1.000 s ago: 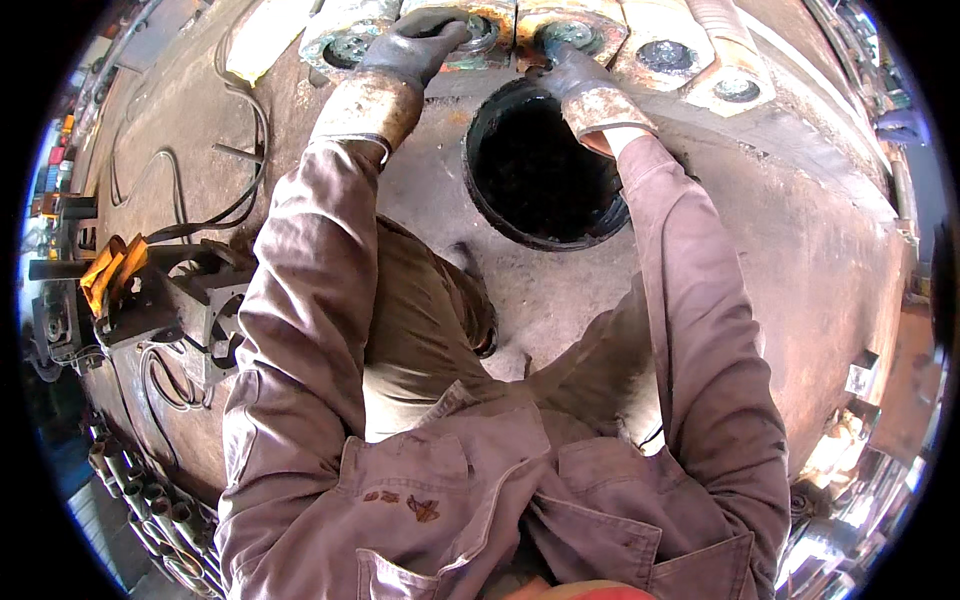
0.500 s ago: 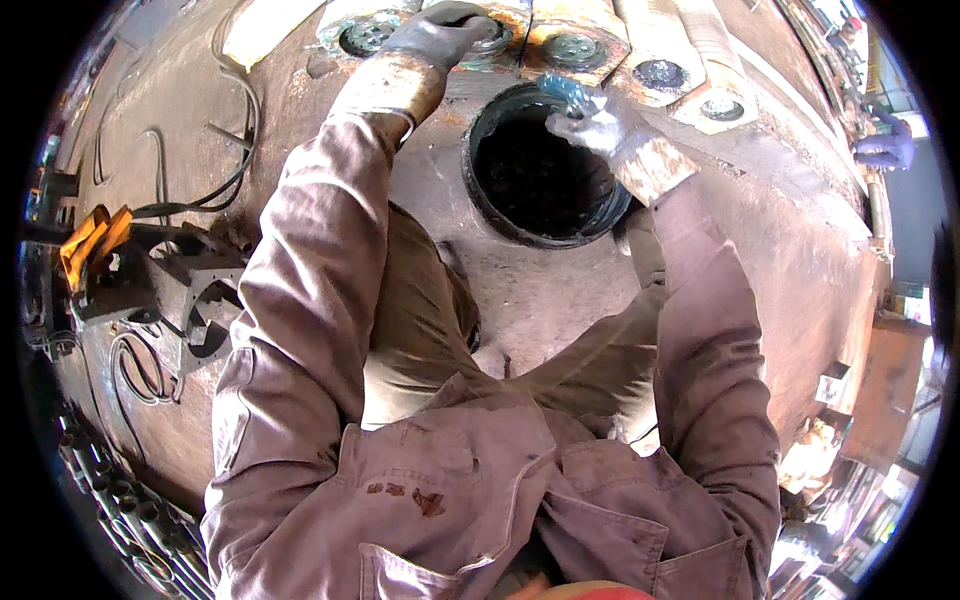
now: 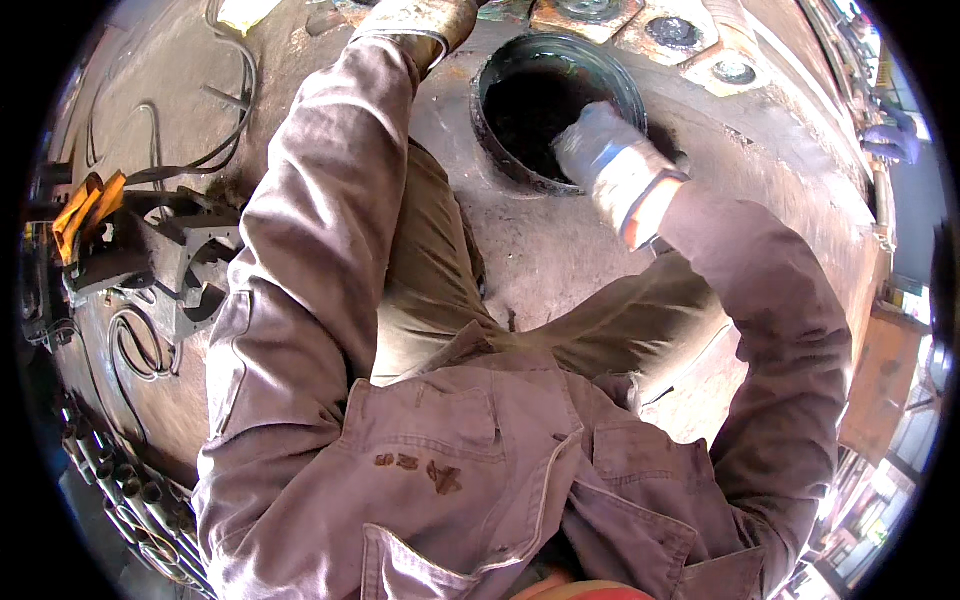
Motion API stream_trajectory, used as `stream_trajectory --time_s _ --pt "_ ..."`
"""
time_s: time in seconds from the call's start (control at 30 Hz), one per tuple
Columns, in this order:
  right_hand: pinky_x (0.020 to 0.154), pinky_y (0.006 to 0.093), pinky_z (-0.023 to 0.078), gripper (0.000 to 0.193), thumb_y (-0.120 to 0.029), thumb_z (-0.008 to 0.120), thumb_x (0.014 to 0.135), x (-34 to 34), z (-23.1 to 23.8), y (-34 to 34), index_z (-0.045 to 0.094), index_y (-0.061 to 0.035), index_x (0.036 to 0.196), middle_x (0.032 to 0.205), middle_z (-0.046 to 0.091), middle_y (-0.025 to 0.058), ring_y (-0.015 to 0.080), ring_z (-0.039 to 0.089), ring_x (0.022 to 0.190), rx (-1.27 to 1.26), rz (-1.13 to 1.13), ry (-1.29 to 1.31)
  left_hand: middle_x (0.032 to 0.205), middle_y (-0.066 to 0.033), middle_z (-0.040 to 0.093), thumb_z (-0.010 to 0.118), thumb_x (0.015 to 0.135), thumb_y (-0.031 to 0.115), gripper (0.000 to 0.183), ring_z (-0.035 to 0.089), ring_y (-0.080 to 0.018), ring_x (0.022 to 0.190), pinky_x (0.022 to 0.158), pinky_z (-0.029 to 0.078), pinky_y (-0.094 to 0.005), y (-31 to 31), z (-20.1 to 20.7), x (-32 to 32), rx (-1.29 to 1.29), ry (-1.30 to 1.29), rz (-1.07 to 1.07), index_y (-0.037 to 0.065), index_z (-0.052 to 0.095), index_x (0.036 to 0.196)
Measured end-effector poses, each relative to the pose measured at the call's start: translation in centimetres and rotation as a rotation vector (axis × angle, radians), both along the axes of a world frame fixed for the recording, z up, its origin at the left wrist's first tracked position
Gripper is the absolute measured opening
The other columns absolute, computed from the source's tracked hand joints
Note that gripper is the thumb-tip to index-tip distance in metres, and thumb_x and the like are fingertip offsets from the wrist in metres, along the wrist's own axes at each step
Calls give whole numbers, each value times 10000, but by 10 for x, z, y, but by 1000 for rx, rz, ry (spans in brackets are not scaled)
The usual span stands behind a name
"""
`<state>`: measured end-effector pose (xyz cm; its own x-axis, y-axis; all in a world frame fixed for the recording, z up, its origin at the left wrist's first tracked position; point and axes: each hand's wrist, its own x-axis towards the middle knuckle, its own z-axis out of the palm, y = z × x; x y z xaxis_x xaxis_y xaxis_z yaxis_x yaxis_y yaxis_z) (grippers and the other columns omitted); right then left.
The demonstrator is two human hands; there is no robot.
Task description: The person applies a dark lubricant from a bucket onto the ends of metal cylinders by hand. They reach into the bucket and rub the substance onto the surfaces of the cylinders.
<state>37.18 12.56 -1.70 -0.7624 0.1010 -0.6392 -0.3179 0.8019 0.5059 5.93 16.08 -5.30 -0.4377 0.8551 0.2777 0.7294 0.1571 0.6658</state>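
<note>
A round black bucket [image 3: 490, 130] with dark contents stands on the floor ahead of my knees. My right hand [image 3: 600, 145], in a grey glove with a soiled cuff, dips over its near right rim. The fingers point down into the bucket and are hidden there, so what they hold, if anything, does not show. At the top edge, my left hand [image 3: 432, 20] shows little more than its stained glove cuff. It is nearest the row of thick, dirty cylindrical pieces with round dark ends; its fingers are out of the picture.
Metal end blocks [image 3: 672, 34] with dark round openings line the far side. Black cables [image 3: 245, 100] lie at left near a metal stand [image 3: 180, 265] with an orange piece [image 3: 85, 215]. Pipes [image 3: 125, 490] are stacked lower left. Something blue-purple [image 3: 890, 138] shows at far right.
My right hand has moved from the bucket's far right rim down into its opening, its elbow swinging outward. The view has shifted, and my left hand has slipped mostly beyond the top edge.
</note>
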Motion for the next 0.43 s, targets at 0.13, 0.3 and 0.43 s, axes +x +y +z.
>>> stream_trajectory --time_s 0.13,0.3,0.43 --pt "816 471 429 318 -419 679 817 30 8 -40 810 -195 1000 940 742 35 263 682 915 75 257 -78 972 -77 773 724 941 416 358 716 -204 910 830 564 -357 10 -2 29 175 -77 -188 139 778 1162" --pt "793 402 414 193 -289 610 868 21 52 -78 756 -163 891 830 656 31 227 635 839 111 355 -141 904 -21 744 784 921 325 221 674 -142 809 734 546 -312 12 -56 -7 297 -186 -181 144 780 1048" --pt "798 418 434 159 -264 644 843 41 47 -77 738 -141 879 810 648 25 225 647 838 -93 231 -83 874 -16 737 783 918 347 235 671 -138 792 717 542 -308 17 -36 12 128 -140 -148 147 779 1042"
